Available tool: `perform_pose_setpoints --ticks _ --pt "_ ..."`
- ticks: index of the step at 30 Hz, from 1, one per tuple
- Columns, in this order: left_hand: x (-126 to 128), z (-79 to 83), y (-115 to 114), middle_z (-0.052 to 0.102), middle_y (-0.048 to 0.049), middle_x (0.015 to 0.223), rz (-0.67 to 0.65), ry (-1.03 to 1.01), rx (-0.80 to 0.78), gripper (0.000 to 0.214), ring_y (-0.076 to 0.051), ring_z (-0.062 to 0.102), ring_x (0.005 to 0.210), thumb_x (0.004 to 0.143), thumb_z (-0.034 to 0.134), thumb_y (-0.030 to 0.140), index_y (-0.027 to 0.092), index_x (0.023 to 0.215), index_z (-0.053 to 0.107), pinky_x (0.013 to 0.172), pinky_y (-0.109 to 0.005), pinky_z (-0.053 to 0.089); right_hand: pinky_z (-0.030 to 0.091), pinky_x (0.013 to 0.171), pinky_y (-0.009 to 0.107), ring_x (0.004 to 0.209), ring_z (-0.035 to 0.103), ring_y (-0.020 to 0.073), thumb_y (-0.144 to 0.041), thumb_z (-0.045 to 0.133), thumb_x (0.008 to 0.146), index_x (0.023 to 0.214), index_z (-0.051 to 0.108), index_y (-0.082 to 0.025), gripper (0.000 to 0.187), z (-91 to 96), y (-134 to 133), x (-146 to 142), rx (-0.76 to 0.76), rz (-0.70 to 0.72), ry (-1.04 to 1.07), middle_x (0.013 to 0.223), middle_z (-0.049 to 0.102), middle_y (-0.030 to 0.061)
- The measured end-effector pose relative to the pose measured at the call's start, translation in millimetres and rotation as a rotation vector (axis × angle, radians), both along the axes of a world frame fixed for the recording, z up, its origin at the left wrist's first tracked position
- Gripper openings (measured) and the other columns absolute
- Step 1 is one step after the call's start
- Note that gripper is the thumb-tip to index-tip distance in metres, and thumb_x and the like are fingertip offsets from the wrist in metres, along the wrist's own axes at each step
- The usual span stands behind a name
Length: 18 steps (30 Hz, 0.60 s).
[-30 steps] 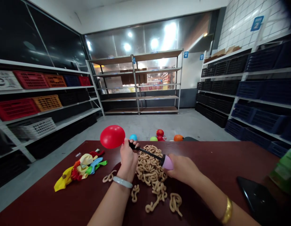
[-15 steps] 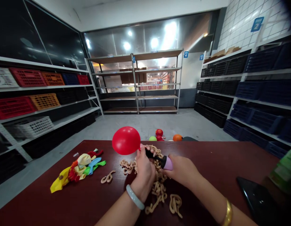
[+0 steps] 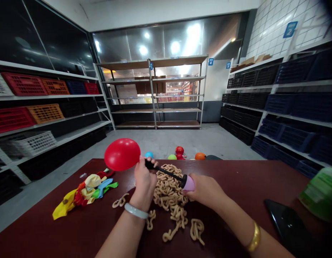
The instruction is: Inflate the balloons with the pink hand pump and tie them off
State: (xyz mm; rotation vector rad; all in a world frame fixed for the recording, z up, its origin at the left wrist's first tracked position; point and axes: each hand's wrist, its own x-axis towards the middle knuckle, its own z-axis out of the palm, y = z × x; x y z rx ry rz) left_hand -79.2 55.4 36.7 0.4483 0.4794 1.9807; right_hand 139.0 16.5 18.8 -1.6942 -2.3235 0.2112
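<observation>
A partly inflated red balloon (image 3: 122,154) sits at the nozzle end of a hand balloon pump (image 3: 168,173). My left hand (image 3: 144,177) is closed round the balloon's neck and the pump's black end; the nozzle is hidden by the fingers. Wrapped round the pump's purple end is my right hand (image 3: 205,190). A length of black rod shows between the two hands. Below the pump, a heap of beige, curly, rope-like pieces (image 3: 168,193) lies on the dark red table (image 3: 230,218). Several limp balloons (image 3: 92,186) in mixed colours lie to the left.
A black phone (image 3: 283,222) and a green container (image 3: 320,193) stand at the right. Beyond the far table edge are inflated balloons, among them an orange one (image 3: 200,156). Shelves with crates line both sides; a bare-shelved rack (image 3: 155,111) stands at the back.
My left hand has moved left with the red balloon and the pump's black end. The hands are farther apart, and more of the pump's black rod is out.
</observation>
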Motion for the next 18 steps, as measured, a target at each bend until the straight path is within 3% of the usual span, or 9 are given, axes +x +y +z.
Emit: perform_pose_setpoints --ticks 2,5,12,15,18 --pt "-12 -2.4 7 0.050 0.0021 0.065 0.011 -0.017 -0.024 0.023 -0.011 0.049 0.053 0.092 0.059 0.027 0.019 0.076 0.045 0.051 -0.025 0.039 0.036 0.060 0.031 0.080 0.068 0.0276 -0.056 0.067 0.072 0.095 0.063 -0.024 0.039 0.7 2 8 -0.003 0.007 -0.019 0.087 0.073 0.0065" --pt "-9 -10.9 12 0.049 0.0026 0.064 0.016 -0.058 -0.071 0.022 -0.011 0.049 0.052 0.094 0.055 0.026 0.020 0.076 0.044 0.050 -0.025 0.038 0.035 0.060 0.031 0.080 0.068 0.0270 -0.054 0.068 0.072 0.092 0.064 -0.024 0.036 2.7 5 20 -0.007 0.022 -0.057 0.087 0.073 0.0060" --pt "47 -30.4 -7 0.051 0.0024 0.069 -0.102 -0.050 -0.039 0.024 -0.012 0.052 0.058 0.083 0.070 0.028 0.020 0.079 0.047 0.055 -0.025 0.043 0.036 0.061 0.031 0.081 0.069 0.0289 -0.056 0.065 0.073 0.092 0.063 -0.023 0.038 2.4 -2 11 0.005 0.004 -0.063 0.088 0.073 0.0077" --pt "70 -34.7 -18 0.050 0.0021 0.069 -0.195 -0.046 -0.051 0.026 -0.011 0.051 0.059 0.081 0.072 0.029 0.019 0.077 0.048 0.055 -0.024 0.043 0.036 0.061 0.031 0.082 0.069 0.0290 -0.055 0.063 0.076 0.095 0.063 -0.022 0.037 0.2 -6 0 -0.005 -0.005 -0.035 0.089 0.074 0.0087" --pt "82 -35.0 -25 0.049 0.0022 0.068 -0.198 -0.010 -0.047 0.028 -0.010 0.049 0.057 0.081 0.072 0.030 0.018 0.075 0.048 0.054 -0.024 0.042 0.036 0.062 0.030 0.083 0.070 0.0285 -0.054 0.063 0.076 0.096 0.062 -0.022 0.038 0.0 -7 -8 -0.029 -0.020 -0.003 0.091 0.074 0.0087"
